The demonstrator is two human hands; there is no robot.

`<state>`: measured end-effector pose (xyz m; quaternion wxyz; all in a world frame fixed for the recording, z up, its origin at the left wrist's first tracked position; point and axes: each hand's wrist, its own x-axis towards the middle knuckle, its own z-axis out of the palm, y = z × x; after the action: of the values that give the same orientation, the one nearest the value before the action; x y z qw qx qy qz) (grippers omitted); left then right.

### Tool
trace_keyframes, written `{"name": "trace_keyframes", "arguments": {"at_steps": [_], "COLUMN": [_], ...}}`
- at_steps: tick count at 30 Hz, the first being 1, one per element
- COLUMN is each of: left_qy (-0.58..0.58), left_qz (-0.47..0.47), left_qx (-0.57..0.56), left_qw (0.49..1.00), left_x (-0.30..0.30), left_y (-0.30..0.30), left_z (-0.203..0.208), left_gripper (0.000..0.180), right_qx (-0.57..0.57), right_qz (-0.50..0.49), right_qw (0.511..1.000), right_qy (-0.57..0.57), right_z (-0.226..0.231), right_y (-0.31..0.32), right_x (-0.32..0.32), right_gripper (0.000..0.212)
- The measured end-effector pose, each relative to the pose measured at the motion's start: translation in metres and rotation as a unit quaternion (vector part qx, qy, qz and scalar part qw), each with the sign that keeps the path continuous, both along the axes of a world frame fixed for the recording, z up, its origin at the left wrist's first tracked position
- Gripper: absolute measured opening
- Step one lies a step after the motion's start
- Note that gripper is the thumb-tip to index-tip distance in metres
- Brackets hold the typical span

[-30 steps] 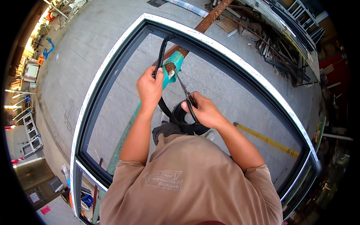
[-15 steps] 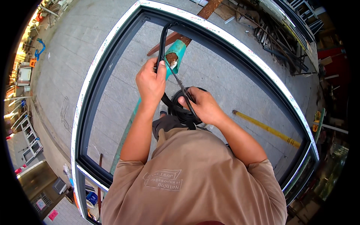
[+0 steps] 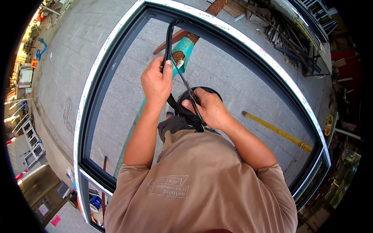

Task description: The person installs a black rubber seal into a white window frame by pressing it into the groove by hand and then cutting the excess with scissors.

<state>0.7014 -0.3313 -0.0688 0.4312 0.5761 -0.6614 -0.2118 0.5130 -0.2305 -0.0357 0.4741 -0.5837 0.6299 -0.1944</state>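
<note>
A black rubber sealing strip (image 3: 168,42) runs down from the inner edge of a dark window frame (image 3: 229,37), whose outer face is covered with white film. My left hand (image 3: 156,79) is closed around this strip, thumb on top. In my right hand (image 3: 210,108) is a pair of dark scissors (image 3: 188,86), gripped by the handles. Their blades point up and left to the strip beside my left thumb; whether they touch it I cannot tell. Below my left hand the strip hangs toward a black coil (image 3: 213,91), partly hidden by my right hand.
A turquoise tube (image 3: 185,47) on a rusty beam (image 3: 215,8) lies under the frame. Yellow pipe (image 3: 276,132) shows through the opening at right. Scrap lengths (image 3: 287,48) are piled at the far right. A ladder (image 3: 33,141) and loose cord (image 3: 68,112) lie at left.
Both hands stay nearly in place, with the scissors still at the strip. The visible part of the coil has shifted slightly up and to the right.
</note>
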Motion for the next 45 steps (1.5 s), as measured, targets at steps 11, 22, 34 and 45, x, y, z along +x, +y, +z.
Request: {"name": "trace_keyframes", "arguments": {"at_steps": [11, 22, 34, 45], "left_qy": [0.025, 0.061, 0.081, 0.149], "left_qz": [-0.011, -0.036, -0.168, -0.297], "left_qx": [0.009, 0.052, 0.148, 0.247], "left_qw": [1.0, 0.996, 0.971, 0.91], "left_x": [0.0, 0.004, 0.031, 0.078], "left_y": [0.001, 0.003, -0.013, -0.055], "left_z": [0.001, 0.005, 0.027, 0.054], "left_gripper": [0.025, 0.023, 0.048, 0.055], "right_qx": [-0.019, -0.121, -0.018, 0.135], "right_qz": [0.02, 0.047, 0.119, 0.278], "right_qw": [0.997, 0.986, 0.992, 0.95], "right_qy": [0.069, 0.1, 0.032, 0.054], "right_z": [0.003, 0.001, 0.016, 0.103], "right_y": [-0.005, -0.007, -0.027, -0.117], "right_x": [-0.007, -0.021, -0.078, -0.089], "right_gripper": [0.058, 0.059, 0.064, 0.075]}}
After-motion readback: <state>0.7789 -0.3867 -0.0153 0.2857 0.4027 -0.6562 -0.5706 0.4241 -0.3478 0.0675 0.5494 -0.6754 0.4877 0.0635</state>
